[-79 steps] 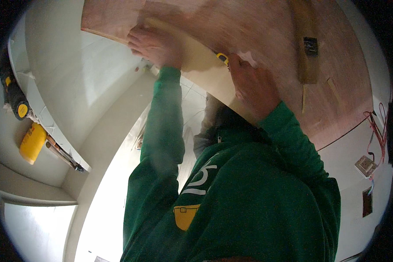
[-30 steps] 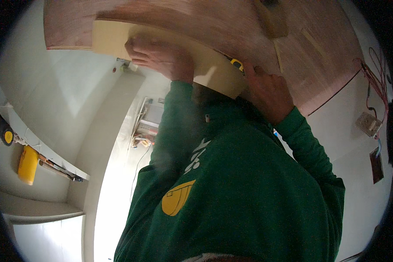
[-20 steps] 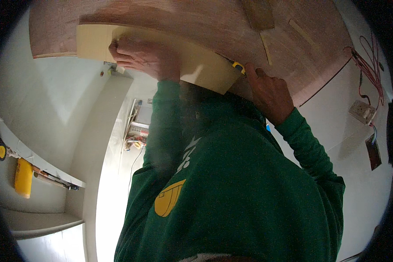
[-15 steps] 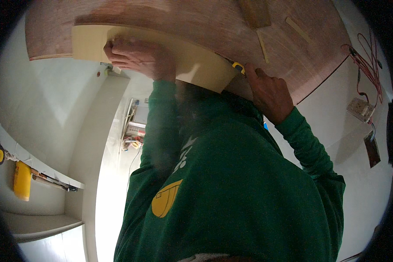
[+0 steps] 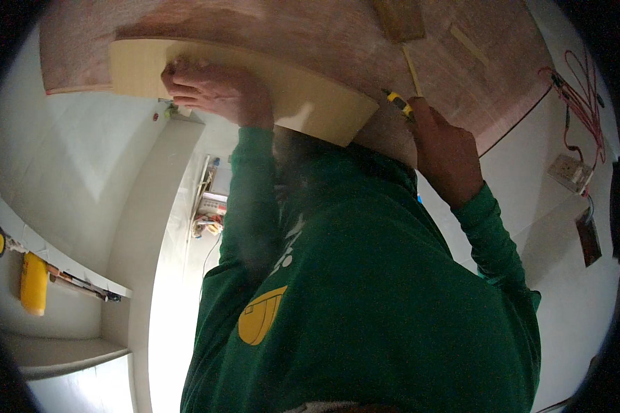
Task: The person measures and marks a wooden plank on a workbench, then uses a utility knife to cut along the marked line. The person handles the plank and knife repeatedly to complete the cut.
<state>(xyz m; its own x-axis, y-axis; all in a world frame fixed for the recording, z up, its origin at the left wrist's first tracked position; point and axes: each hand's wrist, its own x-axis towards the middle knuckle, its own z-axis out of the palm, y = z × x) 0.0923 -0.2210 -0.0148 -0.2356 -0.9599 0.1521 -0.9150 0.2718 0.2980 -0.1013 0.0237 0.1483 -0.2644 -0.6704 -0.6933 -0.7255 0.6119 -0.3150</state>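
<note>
A pale, flat wooden strip (image 5: pixel 310 96) lies on a reddish-brown plywood sheet (image 5: pixel 282 27), along its near edge. My left hand (image 5: pixel 217 89) rests on the strip's left part, fingers bent and pressed together, holding it down. In my right hand (image 5: pixel 448 148) is a yellow and black utility knife (image 5: pixel 400 104), gripped with the fingers wrapped round its body. Its front end points up and left, just off the strip's right end and apart from it. The blade is too small to make out.
A brown wooden block (image 5: pixel 401 19) and narrow pale offcuts (image 5: pixel 468 45) lie on the plywood's far right. Red wires (image 5: pixel 585 110) and a socket plate (image 5: pixel 570 172) are at the right. A yellow bottle-like object (image 5: pixel 33 283) stands on a shelf at the left.
My right hand has moved right with the utility knife, away from the strip's far edge. My left hand and the strip have shifted slightly left.
</note>
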